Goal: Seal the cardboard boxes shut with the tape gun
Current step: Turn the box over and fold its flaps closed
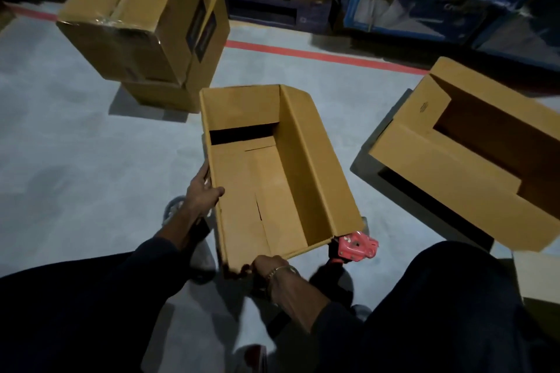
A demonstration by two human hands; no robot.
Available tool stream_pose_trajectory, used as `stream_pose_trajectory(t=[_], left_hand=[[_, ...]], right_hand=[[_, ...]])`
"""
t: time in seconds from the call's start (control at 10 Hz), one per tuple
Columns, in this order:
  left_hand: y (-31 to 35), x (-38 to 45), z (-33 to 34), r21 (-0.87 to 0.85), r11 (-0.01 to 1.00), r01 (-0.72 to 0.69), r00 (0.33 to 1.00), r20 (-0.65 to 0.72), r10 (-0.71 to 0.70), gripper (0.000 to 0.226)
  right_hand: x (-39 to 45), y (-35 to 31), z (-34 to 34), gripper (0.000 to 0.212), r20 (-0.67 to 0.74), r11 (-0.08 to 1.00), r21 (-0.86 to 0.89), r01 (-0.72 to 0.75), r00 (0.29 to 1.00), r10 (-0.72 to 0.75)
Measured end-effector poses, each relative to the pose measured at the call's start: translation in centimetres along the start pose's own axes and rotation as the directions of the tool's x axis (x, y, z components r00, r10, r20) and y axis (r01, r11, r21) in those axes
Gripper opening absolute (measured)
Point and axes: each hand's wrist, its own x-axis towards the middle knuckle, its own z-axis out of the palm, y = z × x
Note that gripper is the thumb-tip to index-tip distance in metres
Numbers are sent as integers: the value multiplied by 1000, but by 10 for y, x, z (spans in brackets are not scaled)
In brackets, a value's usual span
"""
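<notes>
Left hand (202, 191) gripping open cardboard box (272, 166) by its side wall, right hand (269, 263) pinching near rim; tape gun (359, 247) just beside. Likely light, stiff, crushable.

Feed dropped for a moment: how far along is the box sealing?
Done: the stacked brown cardboard box far left shows clear tape. In hand: left hand and right hand grip the open brown cardboard box; the pink tape gun lies beneath it. Left: that and the second open box.

A single head-worn wide-angle view looks steeply forward and down, close over an open box (272, 166) on the floor (91, 130).
</notes>
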Motion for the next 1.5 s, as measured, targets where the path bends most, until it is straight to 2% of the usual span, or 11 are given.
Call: stream_pose_trajectory(t=[0.1, 0.2, 0.3, 0.4, 0.6, 0.8, 1.0, 1.1, 1.2, 1.3, 1.5], left_hand=[[-3, 5, 15, 71, 997, -5, 1000, 8, 4, 83], [-7, 2, 25, 144, 987, 67, 997, -39, -62, 79], [-28, -2, 23, 181, 966, 186, 982, -19, -186, 72], [-29, -24, 17, 114, 938, 326, 945, -19, -326, 66], [-32, -94, 15, -125, 906, 404, 915, 41, -402, 52], [-85, -132, 2, -53, 899, 435, 867, -244, -434, 64], [-152, -121, -13, -502, 668, 549, 778, 16, -628, 47], [-151, -111, -12, -634, 563, 530, 757, 54, -652, 43], [-116, -121, -8, -729, 495, 472, 751, 39, -659, 38], [-94, -127, -4, -814, 435, 384, 743, -7, -669, 35], [-134, -117, -25, -761, 560, 328, 690, -212, -692, 67]], right_hand=[[5, -2, -17, 10, 108, 991, -31, -127, 986, 129], [19, -10, -34, 24, 56, 998, 21, -52, 997, 51], [28, -26, -68, 54, -187, 881, -413, 232, 925, -331], [25, -17, -82, 59, -82, 608, -721, 333, 830, -551], [48, 38, -79, 145, 399, -297, -909, 293, 818, -415], [62, 58, -99, 81, 557, -621, -775, 119, 592, -582], [37, 56, -122, 82, 505, -549, -833, 75, 507, -698], [31, 82, -132, 61, -61, 127, -989, 70, 593, -803], [25, 91, -129, 71, -226, 674, -710, 206, 840, -494], [51, 90, -131, 76, 66, 748, -612, 259, 958, -278], [-1, 50, -146, 74, 82, 957, -288, 36, 997, -13]])
